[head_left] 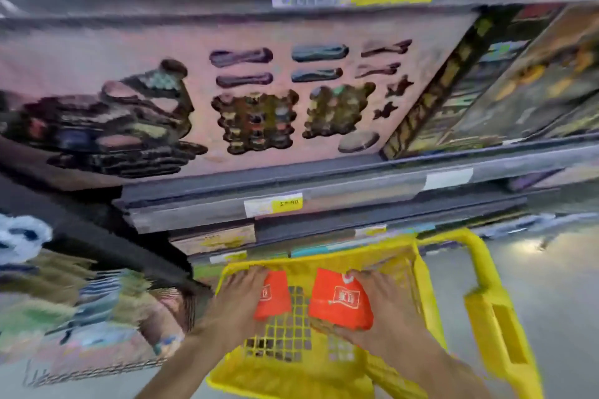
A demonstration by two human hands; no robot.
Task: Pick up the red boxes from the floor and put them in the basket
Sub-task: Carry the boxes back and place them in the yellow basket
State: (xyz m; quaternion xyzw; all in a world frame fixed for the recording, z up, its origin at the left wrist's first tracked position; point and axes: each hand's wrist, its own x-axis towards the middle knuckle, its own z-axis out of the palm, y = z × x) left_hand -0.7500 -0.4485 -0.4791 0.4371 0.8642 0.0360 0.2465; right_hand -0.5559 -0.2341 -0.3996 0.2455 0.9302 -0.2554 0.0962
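A yellow plastic basket (291,369) with a grid bottom stands on the floor in front of me, its handle (479,256) folded to the right. Two red boxes are inside it. My left hand (238,298) holds the smaller-looking red box (274,296) on the left side of the basket. My right hand (385,311) grips the other red box (340,300) on the right side, fingers wrapped around its far edge. Both boxes sit low over the basket's mesh bottom. The frame is blurred.
Store shelves (291,204) with price tags rise right behind the basket. A large pink boxed product (227,91) fills the shelf above. Packaged goods (81,301) crowd the lower left. Grey shiny floor (557,301) lies to the right of the basket.
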